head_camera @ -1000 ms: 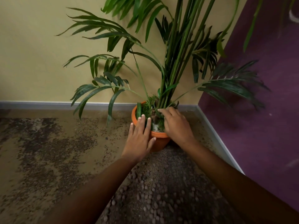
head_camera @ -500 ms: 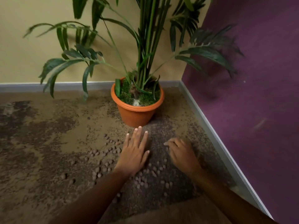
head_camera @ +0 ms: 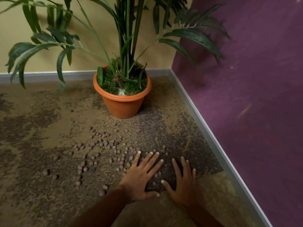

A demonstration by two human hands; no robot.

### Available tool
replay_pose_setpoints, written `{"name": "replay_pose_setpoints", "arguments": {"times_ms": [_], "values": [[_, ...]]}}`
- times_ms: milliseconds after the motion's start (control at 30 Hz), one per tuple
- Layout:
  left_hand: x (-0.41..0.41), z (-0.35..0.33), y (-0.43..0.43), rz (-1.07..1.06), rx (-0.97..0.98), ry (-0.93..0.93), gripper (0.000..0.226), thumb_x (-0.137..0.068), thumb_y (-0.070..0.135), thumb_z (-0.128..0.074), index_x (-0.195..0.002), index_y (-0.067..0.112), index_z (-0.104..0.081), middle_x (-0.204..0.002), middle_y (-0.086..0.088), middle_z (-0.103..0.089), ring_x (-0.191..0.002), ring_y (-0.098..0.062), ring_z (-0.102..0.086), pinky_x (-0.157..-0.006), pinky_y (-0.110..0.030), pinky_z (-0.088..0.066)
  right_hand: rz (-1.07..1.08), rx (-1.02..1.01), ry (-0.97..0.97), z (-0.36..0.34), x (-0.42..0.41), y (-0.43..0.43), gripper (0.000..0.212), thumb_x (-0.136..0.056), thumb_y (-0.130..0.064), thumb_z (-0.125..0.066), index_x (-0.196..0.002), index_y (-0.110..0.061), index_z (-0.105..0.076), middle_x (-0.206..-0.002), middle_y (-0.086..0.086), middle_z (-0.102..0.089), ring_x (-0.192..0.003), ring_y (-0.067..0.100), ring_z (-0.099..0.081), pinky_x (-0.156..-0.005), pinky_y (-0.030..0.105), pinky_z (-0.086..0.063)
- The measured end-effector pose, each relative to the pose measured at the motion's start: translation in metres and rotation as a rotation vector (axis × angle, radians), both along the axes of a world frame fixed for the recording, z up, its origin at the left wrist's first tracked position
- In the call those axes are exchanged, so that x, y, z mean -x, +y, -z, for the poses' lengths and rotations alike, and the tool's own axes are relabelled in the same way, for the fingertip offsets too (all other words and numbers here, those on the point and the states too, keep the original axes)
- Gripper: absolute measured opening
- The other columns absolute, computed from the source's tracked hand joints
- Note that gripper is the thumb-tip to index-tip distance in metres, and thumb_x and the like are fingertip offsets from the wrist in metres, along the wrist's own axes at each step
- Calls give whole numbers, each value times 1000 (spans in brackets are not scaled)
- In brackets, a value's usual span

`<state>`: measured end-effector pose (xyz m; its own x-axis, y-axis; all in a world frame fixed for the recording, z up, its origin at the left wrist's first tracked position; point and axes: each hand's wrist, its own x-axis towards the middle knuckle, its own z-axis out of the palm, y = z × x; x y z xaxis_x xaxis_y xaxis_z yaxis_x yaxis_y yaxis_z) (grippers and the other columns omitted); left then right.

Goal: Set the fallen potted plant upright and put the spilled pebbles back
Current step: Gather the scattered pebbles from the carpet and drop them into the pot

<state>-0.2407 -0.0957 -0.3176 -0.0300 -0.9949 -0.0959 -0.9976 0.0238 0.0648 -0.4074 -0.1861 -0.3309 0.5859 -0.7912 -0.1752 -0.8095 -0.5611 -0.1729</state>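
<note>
Both hands, left (head_camera: 139,179) and right (head_camera: 184,182), lay flat with fingers spread, gripping nothing, on the floor (head_camera: 41,185) among loose pebbles (head_camera: 101,143), while the pot (head_camera: 122,102) stood upright nearby.

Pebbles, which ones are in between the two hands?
The few pebbles lying in the gap between the left hand and the right hand. The rest lie scattered beyond the fingertips and off to the left, toward the orange pot.

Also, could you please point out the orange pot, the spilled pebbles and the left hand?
orange pot (head_camera: 124,107), head view, front wall below the rim.
spilled pebbles (head_camera: 106,143), head view, middle cluster.
left hand (head_camera: 139,179), head view, back of the hand.
</note>
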Motion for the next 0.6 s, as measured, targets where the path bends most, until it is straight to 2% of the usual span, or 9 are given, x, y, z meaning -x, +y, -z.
{"name": "replay_pose_setpoints", "arguments": {"times_ms": [33,133,233,300,367,400,467,533,600], "values": [[3,2,-1,-10,6,-1,101,-61,86,-41,-135,17,-48,-133,-7,-59,-120,-22,-59,-94,-54,-48,-5,-9,11,0,-1,0,90,-85,-72,-6,-124,-14,-63,-129,18,-61,-116,40,-60,-86,60,-48],[8,11,-3,-88,17,-18,96,-70,78,-37,-139,11,-36,-135,-7,-58,-121,-23,-58,-100,-54,-34,-51,0,26,2,-6,-4,84,-89,-66,-7,-125,-14,-62,-130,18,-60,-117,40,-59,-88,59,-48],[8,14,-9,-158,29,-7,80,-75,70,-34,-130,16,-57,-132,-7,-60,-119,-22,-60,-93,-51,-51,-136,-1,7,6,-14,-10,66,-89,-58,-31,-130,-13,-57,-135,19,-56,-122,40,-54,-94,57,-44],[5,13,-13,-210,37,-16,75,-75,67,-46,-125,15,-61,-131,-8,-61,-117,-22,-61,-88,-50,-53,-174,34,-46,12,-21,-15,62,-84,-49,-49,-135,-14,-51,-140,20,-50,-128,40,-48,-100,57,-39],[1,14,-16,-284,32,-15,75,-72,64,-60,-125,12,-61,-131,-11,-60,-118,-24,-61,-88,-52,-52,-175,47,-94,17,-29,-21,65,-87,-46,-51,-144,-18,-37,-151,18,-34,-140,38,-31,-112,54,-26],[-2,15,-18,-325,20,-4,76,-74,63,-60,-130,11,-56,-136,-12,-56,-122,-26,-57,-93,-54,-48,-179,23,-85,18,-34,-25,66,-90,-47,-46,-148,-21,-27,-156,15,-23,-145,34,-19,-117,50,-17],[-8,21,-21,-371,4,52,76,-87,58,-46,-145,11,-31,-152,-14,-31,-140,-31,-33,-108,-59,-27,-197,8,-97,21,-44,-32,65,-94,-47,-39,-150,-24,-15,-160,11,-9,-148,29,-7,-120,45,-8],[-16,27,-22,-394,-18,88,73,-94,54,-33,-149,13,-9,-158,-13,-9,-146,-33,-10,-115,-58,-8,-226,14,-95,20,-55,-40,64,-96,-46,-36,-151,-25,-11,-160,10,-5,-148,28,-5,-120,45,-8],[-22,30,-22,-377,-33,63,71,-96,51,-26,-150,13,1,-160,-12,-2,-147,-30,-2,-117,-53,-1,-267,19,-73,16,-67,-48,62,-97,-44,-35,-151,-26,-10,-160,11,-3,-148,29,-4,-120,45,-9]]}}
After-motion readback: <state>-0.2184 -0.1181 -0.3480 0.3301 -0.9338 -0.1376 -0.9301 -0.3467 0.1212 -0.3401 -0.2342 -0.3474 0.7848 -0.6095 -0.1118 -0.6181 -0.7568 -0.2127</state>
